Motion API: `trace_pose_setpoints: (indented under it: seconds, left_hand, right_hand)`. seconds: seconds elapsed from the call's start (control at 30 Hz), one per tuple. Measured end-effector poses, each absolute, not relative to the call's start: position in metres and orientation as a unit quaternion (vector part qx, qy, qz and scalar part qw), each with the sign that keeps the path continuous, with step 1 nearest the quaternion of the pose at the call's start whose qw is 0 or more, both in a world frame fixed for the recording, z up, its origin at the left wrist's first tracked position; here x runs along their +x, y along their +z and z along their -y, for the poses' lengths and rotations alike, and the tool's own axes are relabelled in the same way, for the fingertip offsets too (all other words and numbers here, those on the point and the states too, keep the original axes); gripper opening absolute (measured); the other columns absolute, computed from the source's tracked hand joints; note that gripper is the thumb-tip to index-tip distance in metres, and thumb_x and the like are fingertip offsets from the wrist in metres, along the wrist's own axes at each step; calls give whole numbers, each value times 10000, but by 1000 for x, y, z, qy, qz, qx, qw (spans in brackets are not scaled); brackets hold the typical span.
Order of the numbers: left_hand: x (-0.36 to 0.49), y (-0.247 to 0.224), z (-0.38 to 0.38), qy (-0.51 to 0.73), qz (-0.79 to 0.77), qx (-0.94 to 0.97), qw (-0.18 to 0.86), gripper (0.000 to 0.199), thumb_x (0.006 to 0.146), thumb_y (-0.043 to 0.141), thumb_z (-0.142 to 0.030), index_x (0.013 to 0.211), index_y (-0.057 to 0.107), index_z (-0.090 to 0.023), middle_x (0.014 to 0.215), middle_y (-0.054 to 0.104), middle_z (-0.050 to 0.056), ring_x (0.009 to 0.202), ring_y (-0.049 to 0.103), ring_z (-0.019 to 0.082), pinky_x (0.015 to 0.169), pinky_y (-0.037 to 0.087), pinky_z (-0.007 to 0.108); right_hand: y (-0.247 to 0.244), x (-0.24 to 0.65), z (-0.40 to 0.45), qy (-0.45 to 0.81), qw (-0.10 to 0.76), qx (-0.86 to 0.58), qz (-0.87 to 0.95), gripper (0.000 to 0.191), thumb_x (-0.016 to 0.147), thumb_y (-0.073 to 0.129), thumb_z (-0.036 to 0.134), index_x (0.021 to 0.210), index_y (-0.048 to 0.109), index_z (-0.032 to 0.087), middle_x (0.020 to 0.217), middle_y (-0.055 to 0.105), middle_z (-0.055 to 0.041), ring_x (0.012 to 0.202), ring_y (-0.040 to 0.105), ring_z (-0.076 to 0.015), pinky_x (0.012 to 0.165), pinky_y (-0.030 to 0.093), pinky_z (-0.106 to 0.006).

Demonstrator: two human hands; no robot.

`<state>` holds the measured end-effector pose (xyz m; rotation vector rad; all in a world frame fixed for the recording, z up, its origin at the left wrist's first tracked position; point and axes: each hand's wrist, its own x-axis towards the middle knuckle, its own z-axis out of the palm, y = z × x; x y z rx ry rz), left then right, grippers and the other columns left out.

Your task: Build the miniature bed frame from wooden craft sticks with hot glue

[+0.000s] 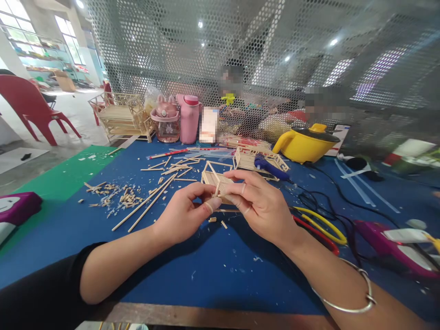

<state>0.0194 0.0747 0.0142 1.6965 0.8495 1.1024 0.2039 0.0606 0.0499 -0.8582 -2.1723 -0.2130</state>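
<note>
A small frame of thin wooden sticks [210, 177] stands on the blue table top, at the middle of the view. My left hand [187, 211] pinches at its near corner with thumb and forefinger. From the right, my right hand [263, 204] closes its fingers on the same corner, close to the left fingertips. The fingers hide part of the frame. Short stick pieces [213, 220] lie just below the hands. Left of my left hand are two long sticks [151, 201] and a heap of cut bits [129, 196].
Behind stand a pink bottle [189, 121], a rabbit-eared jar [167, 123] and a yellow pot [304, 144]. A blue glue gun [271, 168] rests by another stick frame [245, 159]. Yellow-handled [326, 224] tools and black cables [323, 195] lie right. Perforated metal [192, 59] rises behind.
</note>
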Motion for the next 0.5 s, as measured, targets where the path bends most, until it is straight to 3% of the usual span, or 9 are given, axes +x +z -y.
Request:
trace_pose_setpoints:
  seconds: [0.37,0.5]
  left_hand:
    - [17,17,-75,430,-360,714,418,234,847,553,-323,956,658,-145,882,675,63,797,602,164,749,494,305]
    - [18,11,-80,451,-357,691,437,235,857,554,-350,941,662,-159,912,675,63,817,612,169,759,508,308]
  right_hand:
    - [45,196,-59,-117,405,-341,841,123,863,587,139,923,685,182,1077,670,-94,995,629,-175,859,534,-328]
    - [51,199,-56,-89,438,-345,825,191,849,577,127,1006,652,208,1158,640,-91,1077,607,-199,944,504,-377]
